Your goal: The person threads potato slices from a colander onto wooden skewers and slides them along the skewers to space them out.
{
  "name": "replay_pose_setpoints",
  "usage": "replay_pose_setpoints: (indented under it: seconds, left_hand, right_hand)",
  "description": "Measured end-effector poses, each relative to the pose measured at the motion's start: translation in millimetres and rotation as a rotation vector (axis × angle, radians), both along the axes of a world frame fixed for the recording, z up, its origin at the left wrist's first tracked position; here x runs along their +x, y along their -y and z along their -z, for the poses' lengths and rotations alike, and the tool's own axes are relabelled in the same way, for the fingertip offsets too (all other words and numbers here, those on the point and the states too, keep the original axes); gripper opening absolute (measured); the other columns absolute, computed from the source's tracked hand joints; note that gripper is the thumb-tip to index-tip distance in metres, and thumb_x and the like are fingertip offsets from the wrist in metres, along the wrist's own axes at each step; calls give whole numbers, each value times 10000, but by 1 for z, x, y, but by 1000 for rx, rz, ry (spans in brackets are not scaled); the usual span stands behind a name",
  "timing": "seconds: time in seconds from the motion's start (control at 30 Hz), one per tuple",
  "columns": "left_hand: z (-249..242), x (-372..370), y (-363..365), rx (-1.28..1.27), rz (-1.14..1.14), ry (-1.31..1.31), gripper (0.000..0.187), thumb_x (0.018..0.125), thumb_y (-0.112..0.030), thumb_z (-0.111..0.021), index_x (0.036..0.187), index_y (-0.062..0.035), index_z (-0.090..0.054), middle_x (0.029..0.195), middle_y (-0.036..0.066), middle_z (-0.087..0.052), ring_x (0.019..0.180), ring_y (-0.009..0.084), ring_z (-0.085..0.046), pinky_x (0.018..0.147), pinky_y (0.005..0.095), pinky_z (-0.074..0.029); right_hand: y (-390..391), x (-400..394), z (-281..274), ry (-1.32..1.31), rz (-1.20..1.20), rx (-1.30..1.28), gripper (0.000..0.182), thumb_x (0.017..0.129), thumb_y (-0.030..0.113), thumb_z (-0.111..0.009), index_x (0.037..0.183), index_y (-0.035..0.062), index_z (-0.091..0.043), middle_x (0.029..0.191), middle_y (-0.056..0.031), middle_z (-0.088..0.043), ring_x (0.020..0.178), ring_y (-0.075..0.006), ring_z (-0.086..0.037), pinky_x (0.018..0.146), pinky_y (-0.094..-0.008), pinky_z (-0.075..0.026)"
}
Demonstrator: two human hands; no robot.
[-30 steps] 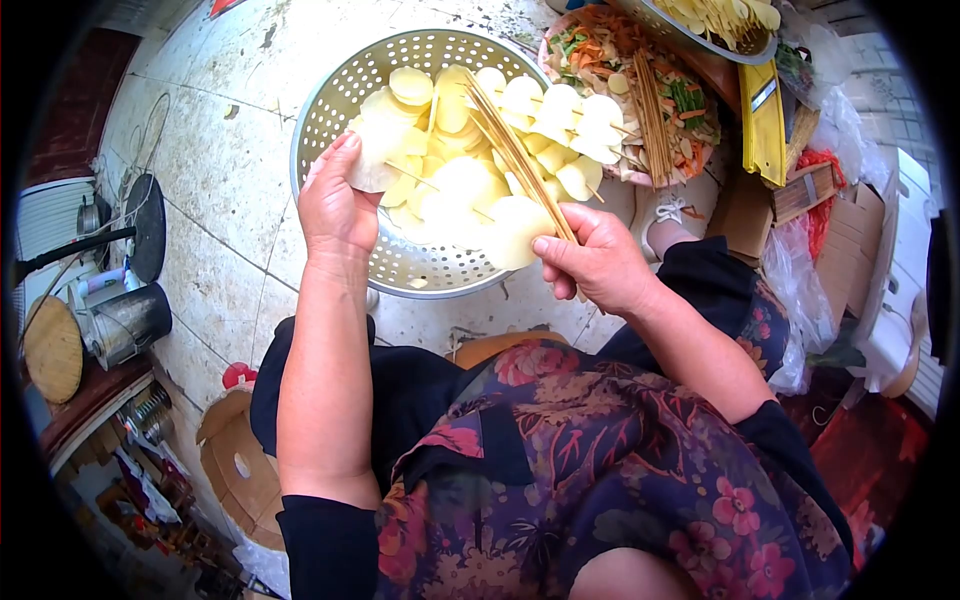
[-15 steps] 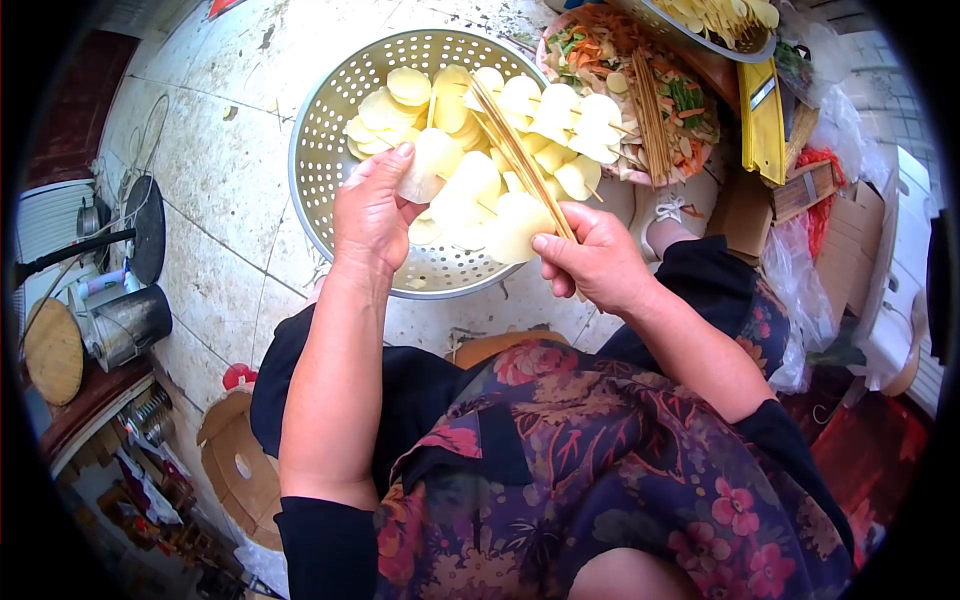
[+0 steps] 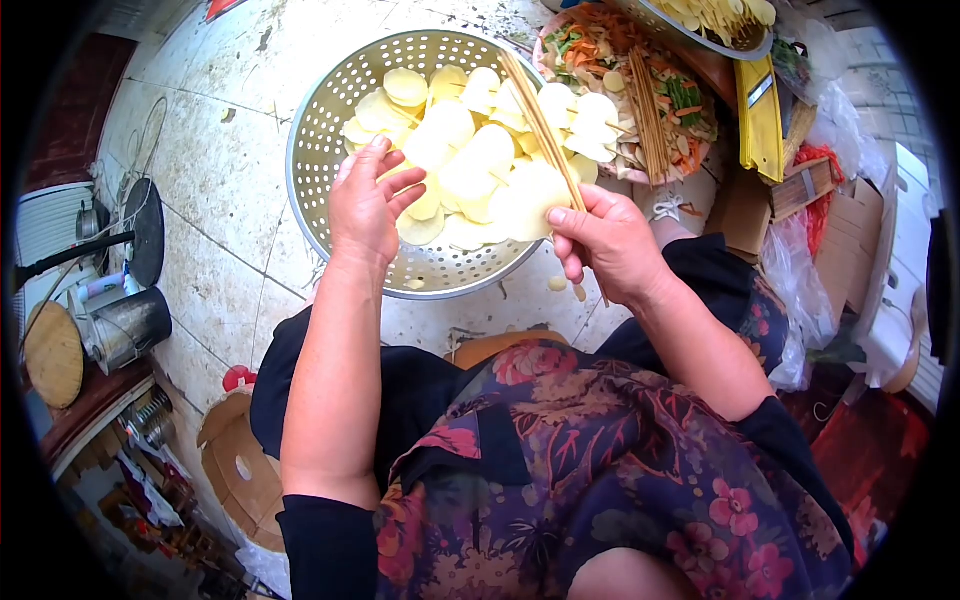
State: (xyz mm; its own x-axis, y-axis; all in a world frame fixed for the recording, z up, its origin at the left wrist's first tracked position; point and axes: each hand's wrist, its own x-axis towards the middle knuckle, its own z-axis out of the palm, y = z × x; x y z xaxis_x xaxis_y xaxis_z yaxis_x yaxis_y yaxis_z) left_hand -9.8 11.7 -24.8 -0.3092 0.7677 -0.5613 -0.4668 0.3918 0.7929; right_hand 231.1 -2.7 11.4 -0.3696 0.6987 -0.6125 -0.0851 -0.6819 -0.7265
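Note:
My right hand [image 3: 612, 240] is closed around a bundle of thin wooden skewers [image 3: 540, 118] that slants up over the metal colander [image 3: 302, 140]. One skewer from that hand runs left through several pale potato slices [image 3: 532, 203]. My left hand [image 3: 366, 208] is over the colander's left side, fingers spread, holding nothing, beside the slices at the skewer's far end. Beneath lie loose potato slices [image 3: 376, 112] and skewered slices [image 3: 594, 128], partly hidden by the ones I hold.
A pink-rimmed basin of shredded vegetables [image 3: 600, 45] stands at the upper right, with more skewers [image 3: 649, 115] on it. Beside it are a yellow slicer [image 3: 759, 118] and a second colander [image 3: 735, 48]. A cut cardboard box [image 3: 240, 465] sits at lower left. Small pale bits [image 3: 557, 284] show below the colander.
My left hand has let go of the potato slice, and its fingers have spread. My right hand has moved slightly right and up with the skewers. Small pale bits have appeared below the colander.

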Motion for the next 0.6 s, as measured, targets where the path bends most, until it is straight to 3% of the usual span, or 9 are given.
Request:
replay_pose_setpoints:
  seconds: [0.17, 0.23, 0.27, 0.37, 0.6]
  left_hand:
    - [26, -17, 0, -118, 160, -352, 354, 839, -249, -618, 1066, 13, -545, 962, 118, -618, 821, 209, -627, 723, 325, -518]
    - [36, -23, 5, -96, 599, -1201, 362, 770, -249, -658, 1005, 18, -587, 989, 162, -635, 827, 278, -648, 731, 376, -517]
    - [34, -21, 7, -95, 600, -1201, 362, 770, -249, -658, 1005, 18, -587, 989, 162, -635, 827, 278, -648, 731, 376, -517]
    - [32, -11, 13, -435, 955, -1359, 351, 739, -258, -682, 968, -2, -610, 999, 174, -638, 862, 337, -645, 749, 413, -513]
    - [36, -1, 18, -451, 1025, -1506, 362, 750, -267, -682, 994, -18, -585, 979, 165, -624, 880, 319, -646, 758, 403, -519]
  right_hand:
    - [-4, 3, 0, -51, 82, 26, 139, 897, 145, -576, 945, 14, -574, 648, -14, -564, 449, -68, -507, 391, -194, -395]
    - [-3, 4, 2, -44, 75, 16, 140, 897, 146, -579, 942, 14, -570, 650, -15, -564, 449, -68, -505, 390, -195, -393]
    - [-3, 4, 2, -44, 76, 17, 140, 897, 146, -579, 942, 14, -570, 650, -15, -564, 449, -68, -505, 390, -195, -393]
    - [-3, 3, -1, -24, 57, 13, 142, 897, 149, -577, 941, 14, -566, 653, -15, -564, 450, -68, -506, 390, -194, -393]
    - [-3, 3, -5, -16, 51, 9, 142, 898, 147, -578, 952, 17, -567, 657, -11, -564, 453, -64, -504, 392, -189, -392]
